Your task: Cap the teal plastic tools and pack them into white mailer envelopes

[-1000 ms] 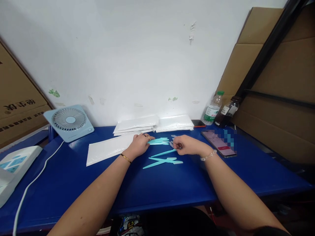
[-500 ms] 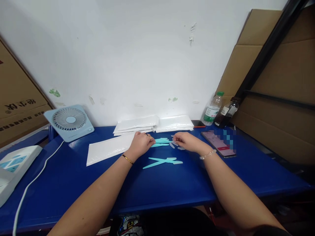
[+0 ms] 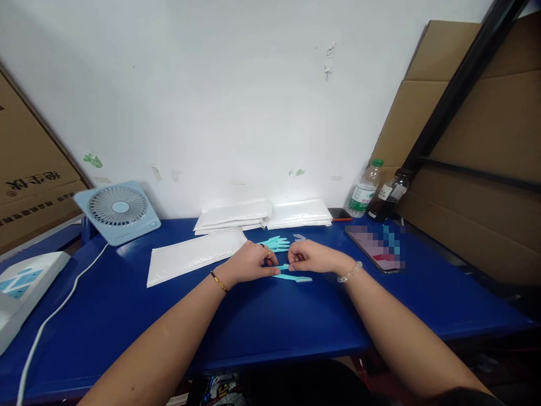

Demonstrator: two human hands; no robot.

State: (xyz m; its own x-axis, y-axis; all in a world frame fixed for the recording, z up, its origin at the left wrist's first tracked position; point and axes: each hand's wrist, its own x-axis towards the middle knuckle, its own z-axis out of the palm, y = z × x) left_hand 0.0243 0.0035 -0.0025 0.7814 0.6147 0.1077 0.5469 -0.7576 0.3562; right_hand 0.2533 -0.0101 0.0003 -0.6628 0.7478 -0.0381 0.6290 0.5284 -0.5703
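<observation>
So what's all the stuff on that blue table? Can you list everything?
table: one, blue, under everything.
teal sticks: a couple, teal, between the two hands.
teal pile: several, teal, just behind the hands.
clear bits: a few, see-through, beside the pile.
white envelope: one, white, flat, left of the hands.
envelope stacks: two, white, by the wall.
fan: one, light blue, back left.
phone: one, dark, right side.
bottles: two, one clear, one dark, back right.
cardboard: brown, both sides.
left hand: fingers pinching a teal stick.
right hand: fingers pinching it too.
</observation>
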